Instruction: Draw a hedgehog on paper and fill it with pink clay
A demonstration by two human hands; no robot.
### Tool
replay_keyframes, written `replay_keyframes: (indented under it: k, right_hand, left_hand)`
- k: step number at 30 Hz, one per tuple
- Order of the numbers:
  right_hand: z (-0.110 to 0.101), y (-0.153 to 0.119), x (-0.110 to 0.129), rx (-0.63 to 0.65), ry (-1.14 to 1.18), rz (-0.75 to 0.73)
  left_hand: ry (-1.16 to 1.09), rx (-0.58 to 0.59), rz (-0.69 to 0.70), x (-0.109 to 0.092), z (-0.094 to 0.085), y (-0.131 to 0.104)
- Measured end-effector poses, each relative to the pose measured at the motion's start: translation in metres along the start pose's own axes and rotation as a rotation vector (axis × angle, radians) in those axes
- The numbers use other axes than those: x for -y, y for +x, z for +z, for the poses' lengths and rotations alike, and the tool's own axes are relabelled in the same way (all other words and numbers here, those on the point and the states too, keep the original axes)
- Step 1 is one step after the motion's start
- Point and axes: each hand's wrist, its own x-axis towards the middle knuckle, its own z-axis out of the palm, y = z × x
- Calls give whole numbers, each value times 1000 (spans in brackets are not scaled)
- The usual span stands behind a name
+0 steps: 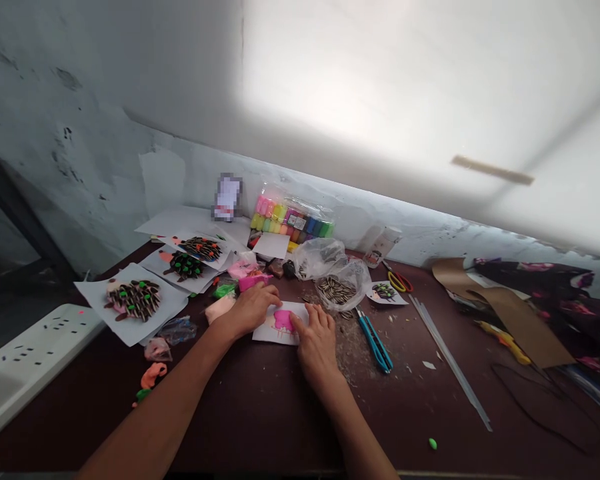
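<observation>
A small white card (263, 335) lies flat on the table in front of me, with a patch of bright pink clay (282, 321) spread on its middle. My left hand (253, 307) rests at the card's upper left edge, its fingers stretched out and partly overlapping. Along the right edge lies my right hand (318, 341), fingers extended and the thumb touching the pink clay. Neither hand is wrapped round anything. Beyond my left hand sit lumps of pink clay (247, 270) in wrapping and a pale peach lump (219, 309).
Finished seed-shell hedgehogs (139, 300) on paper lie left, near a power strip (35, 360). Behind are a clay set (293, 220) and a bag of striped seeds (337, 290). Rightward lie a blue cutter (375, 341), scissors (399, 280), clear glue sticks (453, 367) and a yellow glue gun (505, 339).
</observation>
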Motion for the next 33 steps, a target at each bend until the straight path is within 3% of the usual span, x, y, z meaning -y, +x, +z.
replay_keyframes:
  k: [9, 16, 21, 33]
  right_hand:
    - [4, 3, -6, -103, 124, 80]
    - [6, 3, -5, -49, 88, 63]
    - [4, 5, -5, -79, 131, 82]
    - [-1, 17, -1, -7, 202, 76]
  left_hand:
    - [-3, -10, 29, 1, 0, 0]
    - [20, 2, 3, -3, -1, 0]
    - [26, 27, -12, -6, -6, 0]
    - [40, -9, 2, -5, -2, -1]
